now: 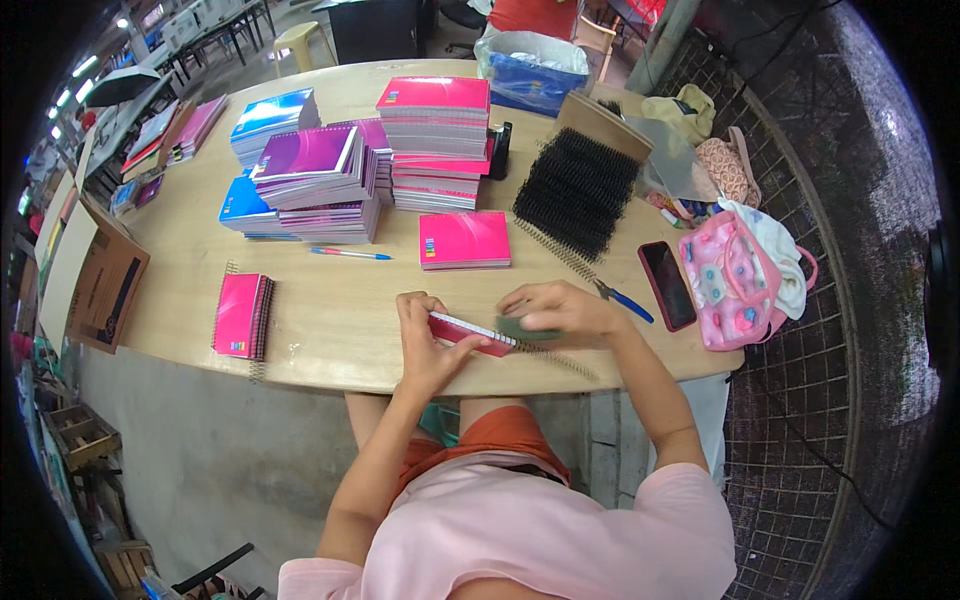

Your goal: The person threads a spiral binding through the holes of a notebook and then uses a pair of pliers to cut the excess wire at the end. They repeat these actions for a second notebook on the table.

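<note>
Broadly, my desk is a long pale wooden top that fills the middle of the view, curving away from me. On its far half stand stacks of spiral notebooks with pink, purple and blue covers. To the right of them lies a dense black heap of binding coils, and beyond that, at the right edge, a pink patterned bag. A single pink notebook lies flat ahead of my hands, another bound pink one sits well off to my left, a dark phone lies beside the bag, and a blue pen rests near the stacks.

Right at the near edge, between my hands, is the pink notebook I am working on. Its long axis runs left to right, tilted down a little toward the right, with the white punched edge facing away from me. My left hand grips its left end, fingers curled over the top and thumb underneath. My right hand is closed over the right end, pressing a small dark green piece against it. A thin wire coil trails off from that end toward my right, so the right hand is the nearer one to it.
</note>
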A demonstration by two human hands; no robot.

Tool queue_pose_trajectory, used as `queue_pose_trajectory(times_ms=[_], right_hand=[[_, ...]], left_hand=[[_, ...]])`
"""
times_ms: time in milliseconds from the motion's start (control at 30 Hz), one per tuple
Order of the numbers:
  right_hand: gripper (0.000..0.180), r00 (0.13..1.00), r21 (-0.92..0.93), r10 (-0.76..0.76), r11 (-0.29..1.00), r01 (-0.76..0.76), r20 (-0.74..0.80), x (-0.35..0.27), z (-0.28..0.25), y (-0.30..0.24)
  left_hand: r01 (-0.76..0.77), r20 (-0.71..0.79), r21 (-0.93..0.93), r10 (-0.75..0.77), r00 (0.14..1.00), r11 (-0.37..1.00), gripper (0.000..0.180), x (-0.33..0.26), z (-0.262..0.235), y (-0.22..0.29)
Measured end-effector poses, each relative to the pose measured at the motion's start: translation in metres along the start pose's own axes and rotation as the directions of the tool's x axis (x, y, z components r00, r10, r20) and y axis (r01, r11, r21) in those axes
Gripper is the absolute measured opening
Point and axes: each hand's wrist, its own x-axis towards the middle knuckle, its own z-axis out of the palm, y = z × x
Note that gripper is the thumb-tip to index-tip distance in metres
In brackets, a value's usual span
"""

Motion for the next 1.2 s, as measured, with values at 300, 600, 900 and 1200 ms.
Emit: queue_pose_trajectory(times_ms=[300, 600, 900, 1200], right_hand=[[0.041, 0.988, 0.468, -0.002, 0.88, 0.074, -0.153, 0.0, -0.008, -0.001], [0.043, 0.992, 0.109, -0.123, 0.986, 0.124, -0.016, -0.001, -0.006, 0.01], [0.042, 0.994, 0.109, -0.083, 0.99, 0.09, -0.073, 0.002, -0.002, -0.009], [0.036, 0.986, 0.17, -0.162, 0.972, 0.164, -0.026, 0.012, 0.002, -0.012]], left_hand=[[-0.027, -0.002, -0.045, 0.027, 1.0, 0.999, 0.073, -0.004, 0.007, -0.002], [-0.078, 0.032, -0.085, 0.081, 0.996, 0.993, 0.074, -0.006, 0.022, 0.007], [-0.086, 0.059, -0.113, 0.093, 0.994, 0.99, 0.076, -0.01, 0.022, 0.007], [0.42, 0.354, -0.68, -0.232, 0.906, 0.601, 0.044, -0.002, -0.009, -0.022]])
